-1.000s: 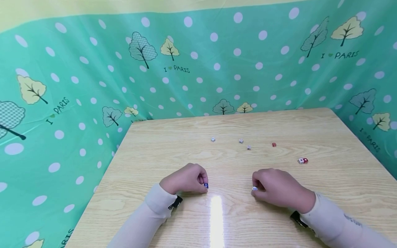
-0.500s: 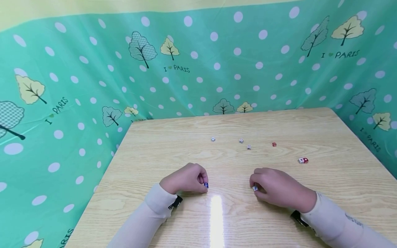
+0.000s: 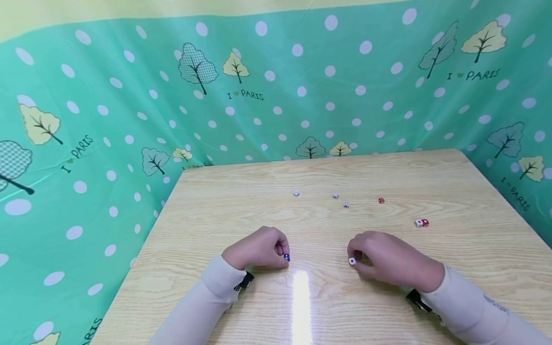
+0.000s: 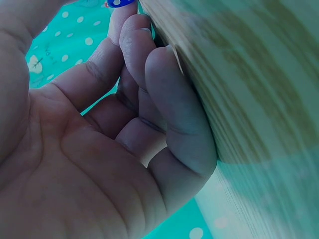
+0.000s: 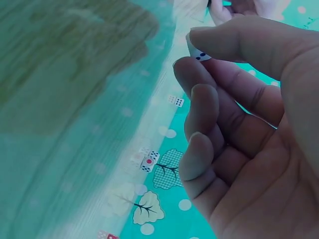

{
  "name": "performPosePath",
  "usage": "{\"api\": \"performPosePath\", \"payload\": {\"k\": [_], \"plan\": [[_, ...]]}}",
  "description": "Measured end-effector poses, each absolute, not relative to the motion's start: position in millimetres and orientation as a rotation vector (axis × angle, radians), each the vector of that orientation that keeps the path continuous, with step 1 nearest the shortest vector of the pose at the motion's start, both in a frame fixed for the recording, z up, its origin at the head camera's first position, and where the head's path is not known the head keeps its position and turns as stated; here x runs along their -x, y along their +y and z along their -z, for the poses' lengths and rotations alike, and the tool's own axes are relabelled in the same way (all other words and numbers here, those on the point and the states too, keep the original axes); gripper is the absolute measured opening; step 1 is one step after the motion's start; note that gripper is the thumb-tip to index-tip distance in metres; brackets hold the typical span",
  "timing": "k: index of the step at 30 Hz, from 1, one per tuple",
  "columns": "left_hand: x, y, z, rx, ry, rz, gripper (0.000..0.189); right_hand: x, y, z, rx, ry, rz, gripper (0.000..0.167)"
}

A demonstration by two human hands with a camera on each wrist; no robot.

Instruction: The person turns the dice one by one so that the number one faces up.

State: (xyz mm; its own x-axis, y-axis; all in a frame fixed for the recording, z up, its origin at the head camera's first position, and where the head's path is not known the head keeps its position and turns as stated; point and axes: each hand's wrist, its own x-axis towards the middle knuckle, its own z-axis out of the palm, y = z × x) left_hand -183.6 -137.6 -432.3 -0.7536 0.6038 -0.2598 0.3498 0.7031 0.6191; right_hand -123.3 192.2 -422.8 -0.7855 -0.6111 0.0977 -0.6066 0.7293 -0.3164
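My left hand (image 3: pixel 262 248) rests low over the wooden table and pinches a blue die (image 3: pixel 286 257) between thumb and index finger. Only a sliver of that die shows at the top edge of the left wrist view. To its right, my right hand (image 3: pixel 388 258) holds a white die (image 3: pixel 352 261) between thumb and fingertips, one face with a single dark pip turned toward the head camera. In the right wrist view the thumb covers part of this white die (image 5: pixel 199 52); blue pips show on its side, and the other fingers curl loosely below.
Farther back on the table (image 3: pixel 241 201) lie several loose dice: a white die (image 3: pixel 296 193) and two more white ones, then a red die (image 3: pixel 381 201). At right, a white die (image 3: pixel 418 223) sits against a red one (image 3: pixel 425 223). A green patterned curtain (image 3: pixel 276 86) stands behind.
The white die has turned in my right fingers, from a face with three pips to one with a single pip. The right fingers shifted slightly; my left hand stays still.
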Motion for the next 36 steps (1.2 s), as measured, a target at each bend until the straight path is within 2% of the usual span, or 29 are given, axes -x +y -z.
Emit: {"api": "performPosePath", "payload": {"k": [14, 36], "plan": [[183.7, -137.0, 431.1, -0.726, 2.456, -0.765, 0.015, 133.1, 202.8, 431.3, 0.971, 2.752, 0.759, 0.019], [183.8, -137.3, 431.6, -0.728, 2.458, -0.767, 0.015, 135.8, 206.7, 429.8, 0.957, 2.829, 0.608, 0.02]]}}
